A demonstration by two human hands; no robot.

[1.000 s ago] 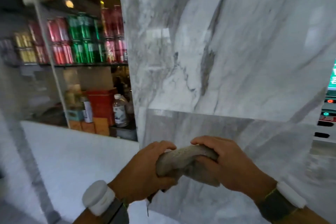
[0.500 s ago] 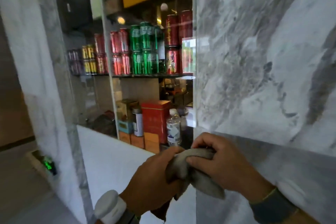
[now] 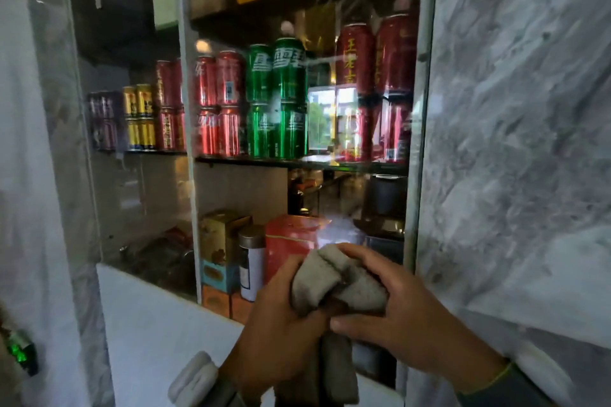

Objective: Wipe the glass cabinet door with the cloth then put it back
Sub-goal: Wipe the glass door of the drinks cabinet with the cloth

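A bunched grey-beige cloth [image 3: 334, 281] is gripped by both hands at the lower middle of the view. My left hand [image 3: 277, 327] wraps it from the left and below. My right hand [image 3: 403, 311] closes over it from the right. A loose end of the cloth hangs down between the wrists. Directly behind the hands stands the glass cabinet door [image 3: 297, 129], with reflections on its pane. The cloth is held just in front of its lower part; whether it touches the glass I cannot tell.
Behind the glass, red, green and yellow cans [image 3: 277, 99] line a shelf, with boxes, a tin [image 3: 251, 261] and a red box [image 3: 291, 241] below. A marble pillar [image 3: 515, 142] flanks the right, a marble wall [image 3: 29, 175] the left. A white counter [image 3: 158, 324] lies below.
The view has swung left, bringing the glass cabinet to the centre and the marble pillar to the right. Both hands have stayed on the cloth and bunched it tighter.
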